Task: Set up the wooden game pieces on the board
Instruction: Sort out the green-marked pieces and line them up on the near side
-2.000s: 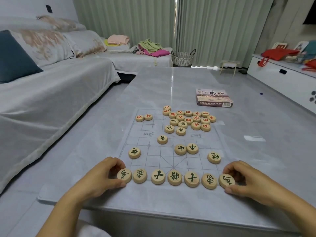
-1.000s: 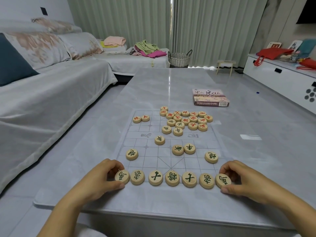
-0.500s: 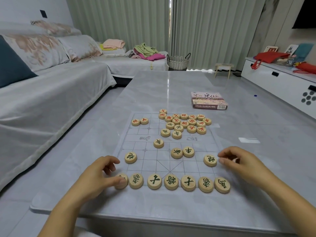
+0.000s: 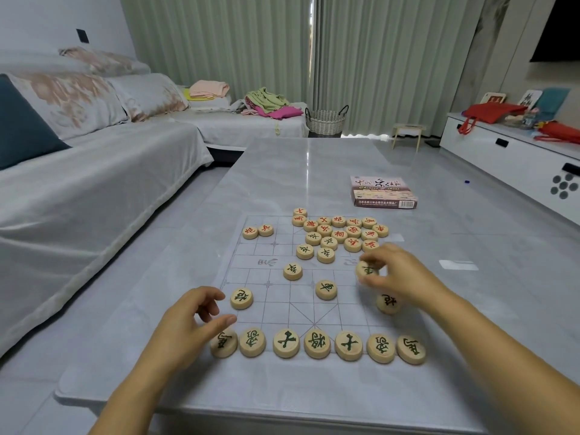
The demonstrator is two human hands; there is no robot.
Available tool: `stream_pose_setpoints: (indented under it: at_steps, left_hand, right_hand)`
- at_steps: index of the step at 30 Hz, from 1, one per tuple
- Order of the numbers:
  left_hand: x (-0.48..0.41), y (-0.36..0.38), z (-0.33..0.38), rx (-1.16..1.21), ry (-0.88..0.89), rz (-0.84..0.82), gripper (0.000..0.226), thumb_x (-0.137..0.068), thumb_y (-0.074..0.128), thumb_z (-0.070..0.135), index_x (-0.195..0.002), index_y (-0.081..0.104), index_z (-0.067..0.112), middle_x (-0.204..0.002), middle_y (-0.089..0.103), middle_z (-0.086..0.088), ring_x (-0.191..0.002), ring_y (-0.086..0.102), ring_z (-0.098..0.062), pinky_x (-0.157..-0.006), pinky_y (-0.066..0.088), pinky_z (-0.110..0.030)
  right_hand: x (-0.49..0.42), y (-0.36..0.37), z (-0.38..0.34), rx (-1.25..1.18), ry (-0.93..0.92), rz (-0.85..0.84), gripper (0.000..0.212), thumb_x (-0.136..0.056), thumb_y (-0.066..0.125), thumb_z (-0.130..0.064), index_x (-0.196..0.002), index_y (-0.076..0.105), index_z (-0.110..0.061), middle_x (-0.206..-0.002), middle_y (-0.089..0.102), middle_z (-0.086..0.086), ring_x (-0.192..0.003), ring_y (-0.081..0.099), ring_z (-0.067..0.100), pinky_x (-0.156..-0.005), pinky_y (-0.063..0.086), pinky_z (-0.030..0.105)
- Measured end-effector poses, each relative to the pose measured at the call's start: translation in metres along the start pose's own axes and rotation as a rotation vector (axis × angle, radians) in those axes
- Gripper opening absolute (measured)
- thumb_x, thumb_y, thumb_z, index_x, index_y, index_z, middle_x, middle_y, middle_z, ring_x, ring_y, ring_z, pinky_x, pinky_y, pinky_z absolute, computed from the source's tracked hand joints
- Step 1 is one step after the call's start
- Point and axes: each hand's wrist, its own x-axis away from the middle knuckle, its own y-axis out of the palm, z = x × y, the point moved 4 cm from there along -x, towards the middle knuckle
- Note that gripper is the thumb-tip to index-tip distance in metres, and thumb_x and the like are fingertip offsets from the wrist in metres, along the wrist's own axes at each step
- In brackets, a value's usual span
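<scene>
Seven green-lettered pieces (image 4: 317, 343) lined along near edge of board (image 4: 276, 296), right hand (image 4: 405, 274) pinching another disc (image 4: 366, 271), left hand (image 4: 185, 328) loosely curled, thumb at leftmost piece (image 4: 223, 346)

Your board (image 4: 276, 309), a pale gridded sheet, lies flat. Seven green-lettered discs (image 4: 317, 343) stand side by side along its 6 o'clock edge. The red-lettered heap (image 4: 339, 230) crowds 1 o'clock. At 3 o'clock your right hand (image 4: 398, 274) pinches one green disc (image 4: 366, 270).
</scene>
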Motion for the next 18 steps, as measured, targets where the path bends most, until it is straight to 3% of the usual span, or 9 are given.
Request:
stream_pose_setpoints:
  at_steps: [2, 5, 8, 13, 18]
  left_hand:
    - [-0.003, 0.004, 0.01, -0.013, 0.061, 0.037, 0.022, -0.078, 0.071, 0.019, -0.09, 0.057, 0.031, -0.083, 0.061, 0.002, -0.08, 0.053, 0.0, -0.063, 0.041, -0.005]
    - [-0.013, 0.017, 0.037, -0.052, 0.158, 0.033, 0.019, -0.081, 0.067, 0.021, -0.093, 0.055, 0.03, -0.086, 0.06, 0.005, -0.081, 0.055, -0.004, -0.064, 0.041, -0.009]
    - [-0.028, 0.046, 0.066, -0.234, 0.214, -0.148, 0.025, -0.084, 0.062, 0.03, -0.106, 0.051, 0.033, -0.099, 0.054, 0.009, -0.087, 0.054, -0.01, -0.074, 0.041, -0.018]
    - [-0.056, 0.105, 0.094, -0.569, 0.19, -0.381, 0.051, -0.086, 0.057, 0.04, -0.132, 0.041, 0.027, -0.129, 0.046, -0.001, -0.112, 0.051, -0.021, -0.089, 0.044, -0.033]
    - [-0.069, 0.141, 0.098, -0.66, 0.141, -0.477, 0.054, -0.084, 0.057, 0.047, -0.13, 0.042, 0.022, -0.13, 0.041, -0.007, -0.113, 0.05, -0.027, -0.088, 0.046, -0.038]
  right_hand:
    - [0.022, -0.02, 0.02, -0.094, 0.053, 0.023, 0.03, -0.081, 0.067, -0.026, -0.111, 0.062, -0.02, -0.1, 0.054, -0.004, -0.088, 0.054, 0.009, -0.078, 0.039, 0.02]
    - [0.059, -0.026, 0.049, -0.199, 0.148, -0.063, 0.027, -0.078, 0.071, -0.023, -0.102, 0.059, -0.027, -0.101, 0.057, -0.005, -0.088, 0.056, 0.004, -0.077, 0.043, 0.018]
    - [0.076, -0.016, 0.061, -0.124, 0.174, -0.185, 0.027, -0.074, 0.073, -0.025, -0.09, 0.053, -0.035, -0.101, 0.056, -0.01, -0.089, 0.056, 0.005, -0.079, 0.047, 0.02]
    - [0.09, -0.01, 0.067, -0.09, 0.149, -0.235, 0.028, -0.075, 0.071, -0.03, -0.087, 0.049, -0.042, -0.101, 0.052, -0.013, -0.089, 0.054, 0.005, -0.08, 0.049, 0.021]
    - [0.097, -0.007, 0.067, -0.084, 0.135, -0.284, 0.027, -0.077, 0.068, -0.03, -0.093, 0.048, -0.04, -0.101, 0.046, -0.016, -0.09, 0.052, 0.004, -0.081, 0.048, 0.019]
